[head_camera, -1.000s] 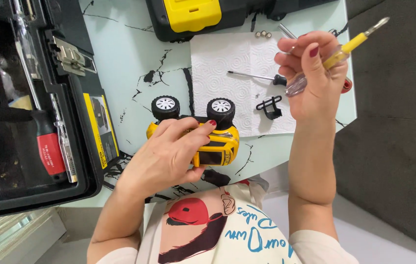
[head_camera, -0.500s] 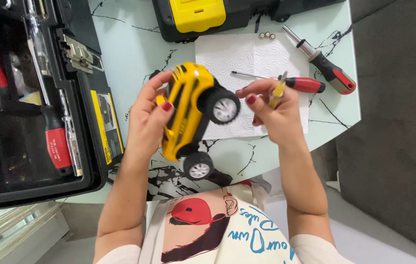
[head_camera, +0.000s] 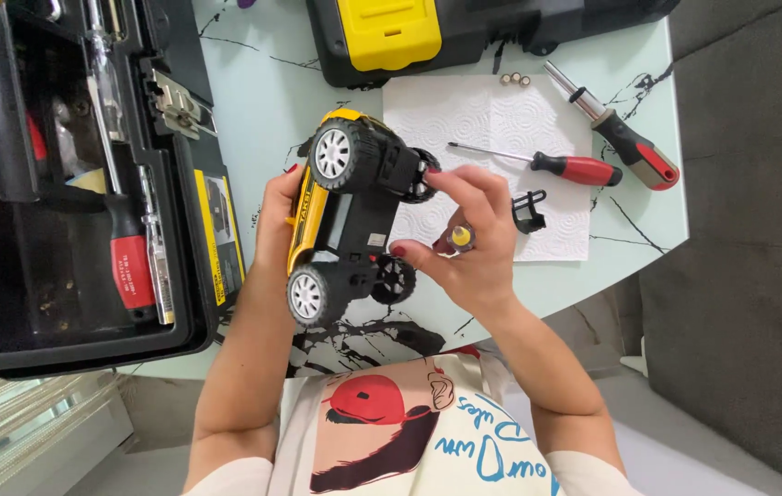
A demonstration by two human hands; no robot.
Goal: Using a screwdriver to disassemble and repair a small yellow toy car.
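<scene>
Left hand (head_camera: 276, 220) grips toy car (head_camera: 345, 216) | right hand (head_camera: 464, 239) pinches screwdriver (head_camera: 458, 237) (over table edge (head_camera: 593, 276))

Glossy plastic toy car (head_camera: 340, 216), embossed paper towel (head_camera: 501, 129), marbled tabletop (head_camera: 262, 101)

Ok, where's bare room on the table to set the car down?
Bare tabletop between the open toolbox and the paper towel; a strip near the table's front-right edge. Crowded: towel with the red-handled screwdriver and black clip.
</scene>
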